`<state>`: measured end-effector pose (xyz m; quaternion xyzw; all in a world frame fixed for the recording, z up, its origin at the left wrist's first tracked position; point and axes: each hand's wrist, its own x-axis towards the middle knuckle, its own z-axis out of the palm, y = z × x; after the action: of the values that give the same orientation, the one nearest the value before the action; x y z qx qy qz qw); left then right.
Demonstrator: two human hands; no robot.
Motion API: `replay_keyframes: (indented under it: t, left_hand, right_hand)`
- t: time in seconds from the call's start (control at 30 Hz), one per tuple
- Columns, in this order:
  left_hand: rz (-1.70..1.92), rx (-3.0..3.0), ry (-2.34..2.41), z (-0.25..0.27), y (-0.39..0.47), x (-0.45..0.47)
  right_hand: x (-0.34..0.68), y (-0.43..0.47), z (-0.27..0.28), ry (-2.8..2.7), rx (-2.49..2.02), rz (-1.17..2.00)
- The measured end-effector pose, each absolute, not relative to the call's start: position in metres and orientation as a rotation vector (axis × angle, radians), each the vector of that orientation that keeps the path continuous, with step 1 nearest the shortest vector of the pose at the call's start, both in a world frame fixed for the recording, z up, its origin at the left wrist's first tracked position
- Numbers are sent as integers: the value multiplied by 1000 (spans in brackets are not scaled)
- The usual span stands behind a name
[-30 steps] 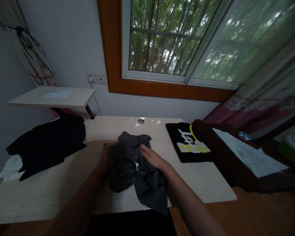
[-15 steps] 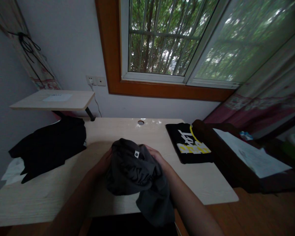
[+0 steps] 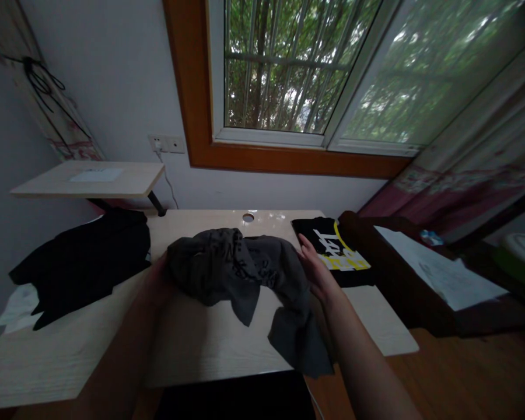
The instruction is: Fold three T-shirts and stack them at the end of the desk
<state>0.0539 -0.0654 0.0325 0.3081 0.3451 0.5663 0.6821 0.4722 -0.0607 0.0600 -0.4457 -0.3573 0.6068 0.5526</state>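
Def someone's home imo, can't tell if bedroom or study. Curtain [image 3: 476, 137] w/ a patterned band & pink hem, wood-framed window [image 3: 289, 76] w/ bars, wall socket [image 3: 160, 143], wood-look desk [image 3: 214, 350] w/ raised shelf [image 3: 135, 178], folded tee [image 3: 339, 248] on top, brown floor [image 3: 464, 373].

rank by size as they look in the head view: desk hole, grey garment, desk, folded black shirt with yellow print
1. Desk
2. Grey garment
3. Folded black shirt, partly covered by the right hand
4. Desk hole
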Motion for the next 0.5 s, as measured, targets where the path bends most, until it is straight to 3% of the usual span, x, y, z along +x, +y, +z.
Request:
replay_keyframes:
  t: [0.27, 0.5]
  left_hand:
    - [1331, 906, 1290, 40, -65, 51]
    - [1070, 746, 1295, 56, -73, 38]
  right_hand:
    - [479, -86, 52, -1377, -1294, 1519]
    - [474, -78, 58, -1392, -1303, 1507]
